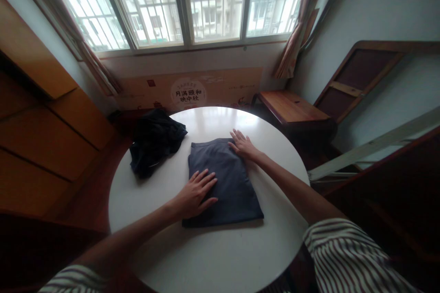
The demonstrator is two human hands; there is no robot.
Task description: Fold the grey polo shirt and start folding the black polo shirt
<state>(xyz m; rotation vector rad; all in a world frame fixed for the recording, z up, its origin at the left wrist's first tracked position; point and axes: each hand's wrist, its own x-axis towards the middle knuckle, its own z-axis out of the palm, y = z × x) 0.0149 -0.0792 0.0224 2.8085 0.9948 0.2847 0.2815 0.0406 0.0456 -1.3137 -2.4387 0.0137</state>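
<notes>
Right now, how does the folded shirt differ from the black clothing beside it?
The folded shirt lies flat and squared, while the black clothing sits in a rumpled heap. The shirt is a dark slate grey, and the heap is darker. The left hand and right hand rest on the shirt, not the heap. Both are dark cloth on the round white table.

A folded slate-grey T-shirt (225, 187) lies flat, its collar edge far from the person, pressed under the spread left hand (195, 194) and the right hand (243, 144); a crumpled black garment (154, 142) sits heaped beyond the left hand.
</notes>
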